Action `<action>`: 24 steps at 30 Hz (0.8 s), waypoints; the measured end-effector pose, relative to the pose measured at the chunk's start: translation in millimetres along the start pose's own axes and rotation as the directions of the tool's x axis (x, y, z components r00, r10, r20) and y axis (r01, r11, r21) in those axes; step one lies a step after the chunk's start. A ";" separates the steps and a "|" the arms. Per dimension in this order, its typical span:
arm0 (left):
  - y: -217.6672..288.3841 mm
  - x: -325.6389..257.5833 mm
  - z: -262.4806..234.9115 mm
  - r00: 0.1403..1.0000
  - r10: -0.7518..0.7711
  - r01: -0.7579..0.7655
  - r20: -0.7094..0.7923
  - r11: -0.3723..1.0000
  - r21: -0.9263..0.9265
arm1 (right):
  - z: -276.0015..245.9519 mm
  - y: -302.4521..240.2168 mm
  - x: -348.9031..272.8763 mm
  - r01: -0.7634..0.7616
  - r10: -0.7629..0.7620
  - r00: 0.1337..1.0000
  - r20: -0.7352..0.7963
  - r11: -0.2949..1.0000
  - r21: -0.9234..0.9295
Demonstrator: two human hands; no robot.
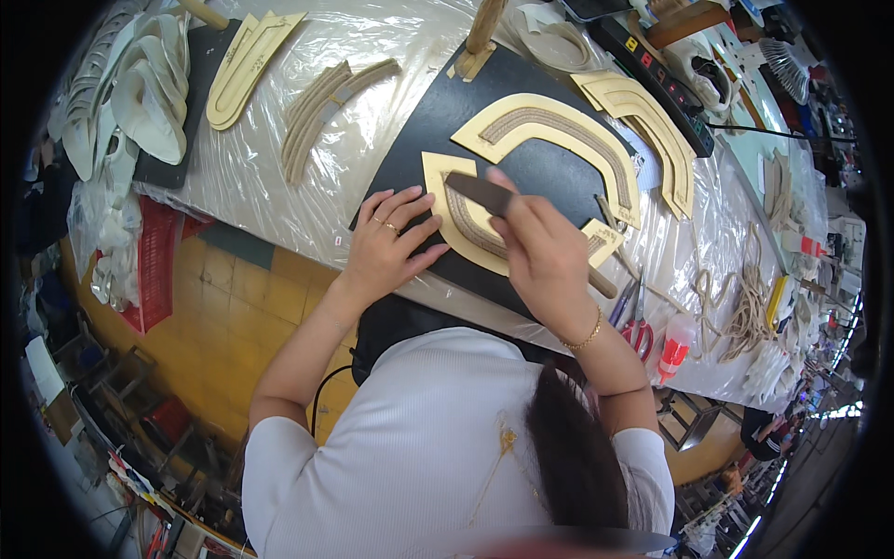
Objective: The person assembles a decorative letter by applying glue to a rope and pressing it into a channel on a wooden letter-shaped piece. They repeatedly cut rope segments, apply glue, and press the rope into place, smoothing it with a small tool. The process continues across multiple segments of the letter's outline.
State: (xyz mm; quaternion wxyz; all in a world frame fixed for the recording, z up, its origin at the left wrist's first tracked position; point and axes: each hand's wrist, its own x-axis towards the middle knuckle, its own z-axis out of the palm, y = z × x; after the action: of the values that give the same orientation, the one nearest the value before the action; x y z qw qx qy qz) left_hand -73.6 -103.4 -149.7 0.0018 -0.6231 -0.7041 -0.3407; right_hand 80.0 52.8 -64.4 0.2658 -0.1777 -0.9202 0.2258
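My left hand [386, 247] lies with spread fingers on a black board [414, 121], its fingertips at the outer edge of a curved cream-yellow template [445, 166]. A brown ribbed strip [468, 216] runs along the groove of this template. In my right hand [551, 261] is a flat, dark-bladed tool [477, 191] with a wooden handle end [603, 283] showing below the palm. The blade lies over the strip near the template's upper left end; whether it touches cannot be made out. Just beyond sits a second curved template [521, 105] with a similar strip.
Scissors [639, 326] and a red-and-clear bottle [677, 347] lie at the right front. Bundled strips [326, 112] and another template [247, 74] are at the left, more templates [643, 116] at the right. A wooden post [484, 26] stands at the board's far edge.
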 end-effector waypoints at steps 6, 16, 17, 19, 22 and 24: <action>2.7 4.7 -7.3 0.998 -0.055 0.058 0.037 0.995 -0.085 | -4.3 3.0 -4.8 -0.019 0.042 0.979 0.199 0.993 -0.114; -2.9 37.9 -11.5 0.933 -0.347 0.324 -0.093 0.925 -0.200 | -3.9 -2.7 -12.5 -0.010 0.017 0.980 0.196 0.999 -0.038; -1.3 39.0 -11.3 0.933 -0.350 0.330 -0.086 0.926 -0.185 | -5.2 -3.7 -14.5 0.014 -0.016 0.997 0.080 1.000 0.027; -1.7 42.9 -10.2 0.917 -0.392 0.376 -0.079 0.912 -0.167 | -5.8 -4.3 -17.3 0.055 -0.046 0.990 0.137 0.997 -0.061; -4.7 49.0 -4.4 0.903 -0.429 0.425 -0.024 0.900 -0.090 | -10.2 -3.4 -23.5 0.013 0.041 0.947 0.318 0.986 -0.167; -6.4 50.0 -1.6 0.926 -0.378 0.376 -0.019 0.925 -0.052 | -16.4 -1.4 -29.0 -0.005 0.049 0.955 0.291 0.989 -0.150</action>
State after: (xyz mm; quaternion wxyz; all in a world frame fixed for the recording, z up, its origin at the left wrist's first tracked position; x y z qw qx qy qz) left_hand -91.1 -60.3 -130.2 -0.0683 -0.4710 -0.8023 -0.3602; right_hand 112.1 43.9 -63.1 0.1090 -0.1738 -0.9612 0.1845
